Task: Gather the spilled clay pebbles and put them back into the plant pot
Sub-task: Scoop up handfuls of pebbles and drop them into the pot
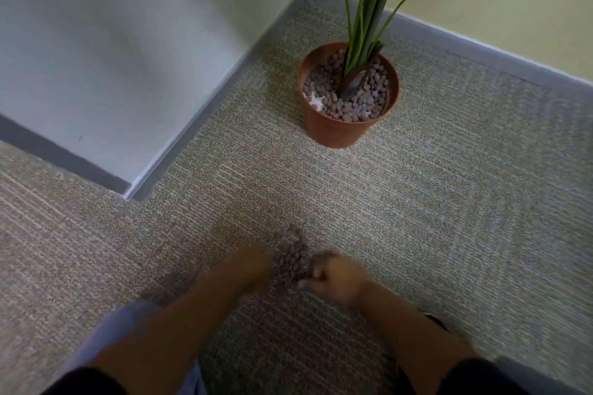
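Note:
A small heap of brown-grey clay pebbles (292, 258) lies on the carpet between my two hands. My left hand (253, 268) is blurred and rests against the heap's left side; its fingers cannot be made out. My right hand (333, 276) sits against the right side with its fingers curled inward, thumb low near the carpet. Farther off, up and to the right, stands a terracotta-coloured plant pot (337, 131) filled with more pebbles around green stems.
Grey-beige carpet (449, 202) covers the floor. A white wall corner with a grey skirting board (134, 189) juts in at the left. A yellow wall with skirting (481, 48) runs behind the pot. My knee in blue cloth (128, 330) is at lower left.

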Available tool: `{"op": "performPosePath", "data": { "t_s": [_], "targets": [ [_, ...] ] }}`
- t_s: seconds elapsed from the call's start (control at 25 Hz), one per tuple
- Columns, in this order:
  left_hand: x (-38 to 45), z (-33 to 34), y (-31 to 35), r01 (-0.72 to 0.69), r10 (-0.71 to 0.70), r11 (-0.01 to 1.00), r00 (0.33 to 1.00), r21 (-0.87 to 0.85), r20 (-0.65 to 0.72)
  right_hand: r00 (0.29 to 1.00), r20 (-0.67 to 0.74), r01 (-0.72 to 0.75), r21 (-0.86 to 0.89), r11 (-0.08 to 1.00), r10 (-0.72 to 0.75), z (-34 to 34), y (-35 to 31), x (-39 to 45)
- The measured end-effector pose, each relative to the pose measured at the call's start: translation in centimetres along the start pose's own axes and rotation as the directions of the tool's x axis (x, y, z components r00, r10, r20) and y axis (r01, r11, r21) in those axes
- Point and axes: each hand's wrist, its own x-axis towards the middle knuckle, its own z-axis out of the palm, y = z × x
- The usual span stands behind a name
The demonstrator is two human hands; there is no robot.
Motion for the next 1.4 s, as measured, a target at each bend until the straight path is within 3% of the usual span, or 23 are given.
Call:
{"op": "performPosePath", "data": {
  "t_s": [0.04,0.08,0.12,0.24,0.32,0.36,0.48,0.6,0.68,0.76,0.88,0.96,1.04,1.16,1.4],
  "targets": [
    [0.4,2.1,-0.5,0.042,-0.033,0.999,0.956,-0.025,0.290,0.986,0.152,0.088,-0.085,0.992,-0.074,0.9,-0.8,-0.2],
    [0.6,3.9,-0.8,0.049,-0.029,0.998,0.888,-0.032,0.458,0.948,0.296,0.147,-0.089,0.985,-0.114,1.8,-1.7,-0.3],
    [1.1,5.2,-1.1,0.021,0.013,0.998,0.884,-0.066,0.468,0.909,0.400,0.161,-0.066,0.985,-0.122,2.7,-2.5,-0.4],
    [2.1,6.6,-0.9,-0.149,0.181,0.944,0.980,-0.294,0.085,0.892,0.452,-0.033,0.089,0.996,-0.011,3.8,-2.9,0.1],
    [2.0,5.6,-0.3,-0.222,0.177,0.942,0.966,-0.250,-0.191,0.927,0.375,-0.102,0.204,0.974,0.019,3.0,-2.3,0.8],
    [2.0,5.0,0.0,-0.225,0.165,0.949,0.951,-0.220,-0.261,0.944,0.329,-0.108,0.242,0.964,0.023,2.3,-2.0,1.3],
    [2.0,3.0,0.5,-0.258,0.165,0.942,0.913,-0.214,-0.373,0.987,0.161,-0.075,0.326,0.942,0.023,-0.3,-1.1,2.8],
    [1.8,1.5,0.4,-0.281,0.174,0.942,0.877,-0.185,-0.448,0.979,0.198,-0.154,0.554,0.818,0.049,-2.9,0.0,3.6],
    [1.5,0.9,0.0,-0.242,0.149,0.961,0.863,-0.137,-0.482,0.982,0.161,-0.185,0.670,0.719,0.102,-4.1,1.1,3.9],
    [1.5,0.9,-0.8,-0.158,0.068,0.975,0.881,-0.156,-0.469,0.976,0.034,-0.177,0.698,0.694,0.214,-4.7,2.6,3.8],
    [1.5,1.1,-1.4,-0.095,0.000,0.979,0.885,-0.181,-0.466,0.945,-0.062,-0.226,0.587,0.778,0.321,-4.1,4.0,3.6],
    [1.6,1.2,-1.0,-0.141,0.039,0.977,0.860,-0.163,-0.510,0.954,-0.130,-0.201,0.396,0.896,0.272,-3.0,3.9,3.7],
    [1.8,1.2,-0.2,-0.196,0.080,0.968,0.832,-0.157,-0.549,0.966,-0.188,-0.118,0.294,0.949,0.178,-2.3,2.7,3.9],
    [2.2,1.1,0.7,-0.226,0.077,0.959,0.791,-0.172,-0.608,0.981,-0.181,-0.051,0.123,0.991,0.073,-1.6,0.8,4.4],
    [2.8,0.9,1.1,-0.252,0.150,0.965,0.763,-0.077,-0.629,0.977,-0.176,-0.122,-0.011,0.992,0.119,-1.9,-0.9,4.4]
  ]
}}
